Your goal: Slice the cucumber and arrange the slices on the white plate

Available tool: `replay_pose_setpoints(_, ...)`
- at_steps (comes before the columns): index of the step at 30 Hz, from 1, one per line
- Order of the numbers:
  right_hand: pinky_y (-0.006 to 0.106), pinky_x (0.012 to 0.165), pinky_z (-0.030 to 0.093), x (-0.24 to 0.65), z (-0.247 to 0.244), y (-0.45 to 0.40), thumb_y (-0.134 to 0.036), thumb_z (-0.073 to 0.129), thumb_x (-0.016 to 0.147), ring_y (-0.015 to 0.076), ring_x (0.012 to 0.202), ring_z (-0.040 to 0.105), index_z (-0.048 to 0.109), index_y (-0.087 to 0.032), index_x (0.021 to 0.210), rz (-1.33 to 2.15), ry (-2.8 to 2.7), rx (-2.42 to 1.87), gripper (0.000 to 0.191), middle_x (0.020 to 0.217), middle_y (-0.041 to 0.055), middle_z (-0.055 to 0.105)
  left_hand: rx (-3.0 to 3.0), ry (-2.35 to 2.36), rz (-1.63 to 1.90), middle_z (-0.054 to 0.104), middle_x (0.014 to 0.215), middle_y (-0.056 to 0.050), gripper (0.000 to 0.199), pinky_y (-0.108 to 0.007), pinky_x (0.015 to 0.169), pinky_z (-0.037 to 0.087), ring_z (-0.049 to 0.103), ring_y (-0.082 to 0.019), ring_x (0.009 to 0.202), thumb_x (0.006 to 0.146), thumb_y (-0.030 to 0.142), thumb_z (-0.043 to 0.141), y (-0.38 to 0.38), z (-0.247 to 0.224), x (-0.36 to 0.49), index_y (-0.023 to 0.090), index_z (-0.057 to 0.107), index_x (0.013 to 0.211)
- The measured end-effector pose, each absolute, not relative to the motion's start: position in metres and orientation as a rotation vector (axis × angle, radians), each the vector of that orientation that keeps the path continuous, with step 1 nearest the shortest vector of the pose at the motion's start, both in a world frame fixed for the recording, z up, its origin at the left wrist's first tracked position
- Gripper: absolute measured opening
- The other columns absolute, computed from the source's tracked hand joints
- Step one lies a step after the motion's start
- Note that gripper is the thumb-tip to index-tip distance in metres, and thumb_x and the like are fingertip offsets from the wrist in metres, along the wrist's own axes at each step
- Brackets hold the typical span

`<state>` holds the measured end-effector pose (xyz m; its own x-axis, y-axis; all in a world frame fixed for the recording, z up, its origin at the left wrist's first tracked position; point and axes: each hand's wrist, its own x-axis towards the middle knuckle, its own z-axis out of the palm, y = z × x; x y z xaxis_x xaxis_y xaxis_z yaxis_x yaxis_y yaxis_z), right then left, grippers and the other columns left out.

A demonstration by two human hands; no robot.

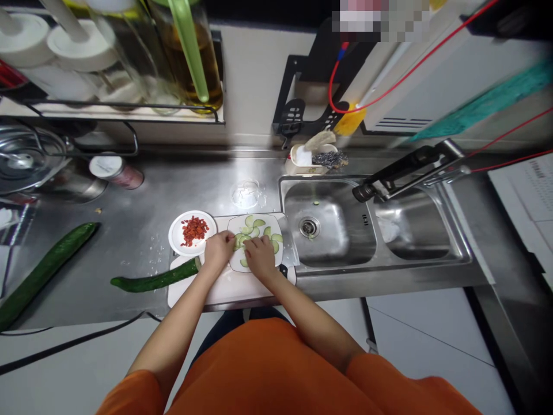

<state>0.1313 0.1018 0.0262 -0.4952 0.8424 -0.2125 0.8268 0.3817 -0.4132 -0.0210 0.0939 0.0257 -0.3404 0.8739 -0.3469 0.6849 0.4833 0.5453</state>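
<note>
- A steel counter (203,178) is wetted by a puddle (247,196).
- A whole cucumber (48,270) is laid at its left, a white-lidded jar (122,174) beyond.
- A white board (228,295) is set beside the sink (337,259), apparently partly under a round plate (175,235).

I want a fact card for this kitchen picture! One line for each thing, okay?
Left hand: at the square plate's left edge
Right hand: over pale green slices on that plate
Round plate: holds chopped red bits
Cut cucumber: cut end on the white board
Other cucumber: on the counter, at far left
Sink: right of the board
</note>
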Motion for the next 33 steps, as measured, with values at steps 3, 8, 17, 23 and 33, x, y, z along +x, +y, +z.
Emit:
replay_pose_setpoints(3, 0.038, 0.077, 0.034, 0.127, 0.022, 0.104, -0.017, 0.05, 0.089, 0.0286, 0.103, 0.041, 0.065, -0.021, 0.102, 0.715, -2.635, -1.53, 0.02, 0.102, 0.0098, 0.062, 1.26, 2.118, 0.41, 0.069, 0.071, -0.002, 0.014, -0.024, 0.065, 0.039, 0.058, -0.016, 0.065, 0.074, 0.026, 0.054, 0.094, 0.029, -0.02, 0.021, 0.067, 0.074)
replay_pose_setpoints(8, 0.037, 0.076, 0.033, 0.123, 0.021, 0.108, -0.018, 0.046, 0.092, 0.0279, 0.1, 0.042, 0.067, -0.02, 0.09, 0.744, -2.637, -1.532, 0.022, 0.092, 0.009, 0.064, 1.186, 2.068, 0.473, 0.069, 0.071, -0.001, 0.014, -0.024, 0.066, 0.04, 0.059, -0.016, 0.066, 0.073, 0.028, 0.055, 0.092, 0.035, -0.023, 0.021, 0.067, 0.074)
replay_pose_setpoints(17, 0.035, 0.077, 0.032, 0.13, 0.028, 0.111, -0.026, 0.051, 0.091, 0.0253, 0.103, 0.041, 0.067, -0.026, 0.105, 0.867, -2.513, -1.492, 0.021, 0.097, 0.004, 0.066, 0.907, 1.881, 0.655, 0.066, 0.065, 0.0, 0.021, -0.026, 0.066, 0.043, 0.06, -0.015, 0.062, 0.071, 0.037, 0.057, 0.091, 0.027, -0.032, 0.019, 0.064, 0.079)
replay_pose_setpoints(23, 0.034, 0.078, 0.032, 0.131, 0.029, 0.112, -0.031, 0.052, 0.091, 0.0251, 0.103, 0.042, 0.069, -0.027, 0.101, 0.904, -2.498, -1.508, 0.021, 0.095, 0.0044, 0.066, 0.63, 1.712, 0.802, 0.062, 0.055, 0.001, 0.027, -0.025, 0.056, 0.042, 0.056, -0.013, 0.052, 0.066, 0.04, 0.063, 0.092, 0.02, -0.027, 0.017, 0.06, 0.08)
replay_pose_setpoints(33, 0.027, 0.071, 0.036, 0.125, 0.024, 0.118, -0.023, 0.053, 0.086, 0.022, 0.092, 0.052, 0.073, -0.025, 0.096, 1.095, -2.367, -1.685, 0.022, 0.086, 0.0019, 0.071, 0.756, 1.792, 0.78, 0.063, 0.06, 0.001, 0.025, -0.025, 0.061, 0.043, 0.056, -0.013, 0.055, 0.068, 0.04, 0.062, 0.092, 0.009, -0.027, 0.018, 0.063, 0.08)
